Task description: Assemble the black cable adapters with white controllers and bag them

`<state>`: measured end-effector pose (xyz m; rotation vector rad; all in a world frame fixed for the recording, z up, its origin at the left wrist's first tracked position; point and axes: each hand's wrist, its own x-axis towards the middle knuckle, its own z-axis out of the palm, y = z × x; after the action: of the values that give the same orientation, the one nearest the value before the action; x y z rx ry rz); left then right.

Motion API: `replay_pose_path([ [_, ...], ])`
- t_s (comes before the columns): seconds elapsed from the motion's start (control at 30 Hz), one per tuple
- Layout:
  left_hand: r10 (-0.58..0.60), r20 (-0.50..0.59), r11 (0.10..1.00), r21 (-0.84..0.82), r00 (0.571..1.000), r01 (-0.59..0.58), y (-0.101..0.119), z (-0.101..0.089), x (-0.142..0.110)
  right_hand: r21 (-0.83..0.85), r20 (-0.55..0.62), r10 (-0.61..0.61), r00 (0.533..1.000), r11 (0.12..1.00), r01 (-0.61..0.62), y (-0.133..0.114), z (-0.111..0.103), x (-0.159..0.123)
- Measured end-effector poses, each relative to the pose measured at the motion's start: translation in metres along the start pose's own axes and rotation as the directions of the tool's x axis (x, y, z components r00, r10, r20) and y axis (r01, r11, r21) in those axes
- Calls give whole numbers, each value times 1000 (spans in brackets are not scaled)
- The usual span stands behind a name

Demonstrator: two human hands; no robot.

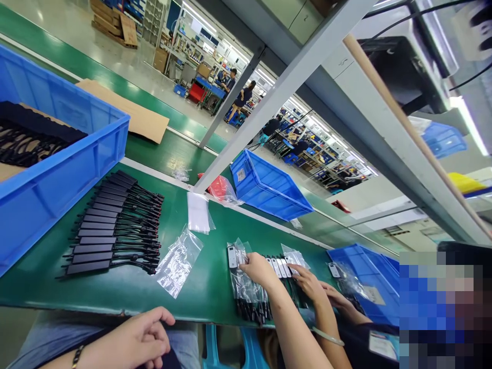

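My left hand (148, 335) hovers over my lap at the table's front edge, empty, with its fingers loosely bent and apart. Reaching across to the right, my right hand (258, 269) has its fingers closed at the top of a clear plastic bag (246, 287). A flat silver-faced device (232, 257) with black cables lies at that bag. More silver-faced devices (279, 267) lie in a row just beyond my right hand. On the left, dark grey flat devices (98, 233) with short black cables lie overlapping in a row. Empty clear bags (180, 261) lie between the groups.
A co-worker's hands (307, 282) touch the row at right. A large blue crate (65, 169) with black cabled pieces stands at left. Other blue crates (272, 192) sit behind and at far right. White sheets (198, 211) lie by a slanting metal post (246, 133).
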<state>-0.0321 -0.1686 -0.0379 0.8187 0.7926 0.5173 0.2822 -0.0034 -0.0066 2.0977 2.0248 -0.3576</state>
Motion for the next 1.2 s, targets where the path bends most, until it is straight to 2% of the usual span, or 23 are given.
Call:
replay_pose_path([
  [0.07,68,-126,985,165,990,-46,3,-14,-14,-12,-6,0,1000,1000,0,2,-4,-3],
  [0.1,124,-219,956,287,968,-58,4,-23,-22,-18,-6,1,1000,1000,-1,2,-6,-5],
  [0.13,216,-312,895,442,925,-60,5,-35,-31,-27,-17,4,1000,1000,-5,2,-10,-8],
  [0.17,353,-395,794,605,848,-49,6,-48,-40,-41,-42,9,999,999,-11,2,-14,-11],
  [0.2,501,-416,659,752,759,-22,8,-61,-49,-59,-80,15,997,998,-20,0,-18,-16],
  [0.27,695,-404,398,905,595,149,13,-86,-65,-93,-187,14,982,995,-32,-9,-25,-26],
  [0.3,732,-410,301,911,545,281,16,-95,-72,-102,-238,1,971,995,-25,-17,-27,-32],
  [0.33,750,-416,222,891,515,396,19,-103,-77,-102,-275,-28,961,995,0,-26,-28,-39],
  [0.37,751,-429,162,857,502,490,22,-108,-81,-98,-297,-77,952,994,49,-37,-28,-45],
  [0.43,735,-440,77,810,516,581,26,-113,-85,-81,-315,-216,924,976,201,-64,-23,-57],
  [0.53,707,-426,34,818,565,574,27,-112,-86,-45,-305,-434,848,896,442,-114,-7,-70],
  [0.6,704,-423,58,836,571,546,26,-110,-87,-30,-306,-530,791,836,548,-150,7,-76],
  [0.67,702,-429,142,867,569,478,27,-106,-90,-20,-309,-613,728,769,639,-183,21,-80],
  [0.77,653,-476,382,879,589,287,34,-97,-98,5,-312,-714,627,658,753,-218,39,-80],
  [0.83,597,-525,547,819,607,172,44,-88,-101,15,-311,-763,566,592,806,-229,44,-79],
  [0.9,559,-595,689,721,577,77,56,-77,-98,56,-316,-791,525,536,842,-229,42,-79],
  [0.93,543,-633,753,657,552,13,63,-72,-94,103,-319,-792,520,516,850,-226,39,-79],
  [0.97,520,-674,814,577,525,-66,69,-68,-89,171,-316,-786,532,504,846,-221,34,-80],
  [1.0,487,-703,861,485,518,-151,75,-65,-82,255,-304,-771,559,500,828,-216,30,-82],
  [1.07,430,-697,903,331,575,-274,84,-62,-65,427,-248,-734,633,504,751,-206,23,-86],
  [1.13,407,-660,912,254,631,-323,88,-62,-48,544,-179,-700,691,515,662,-197,21,-90],
  [1.2,400,-649,913,223,647,-341,87,-61,-33,589,-140,-675,725,531,609,-191,26,-93],
])
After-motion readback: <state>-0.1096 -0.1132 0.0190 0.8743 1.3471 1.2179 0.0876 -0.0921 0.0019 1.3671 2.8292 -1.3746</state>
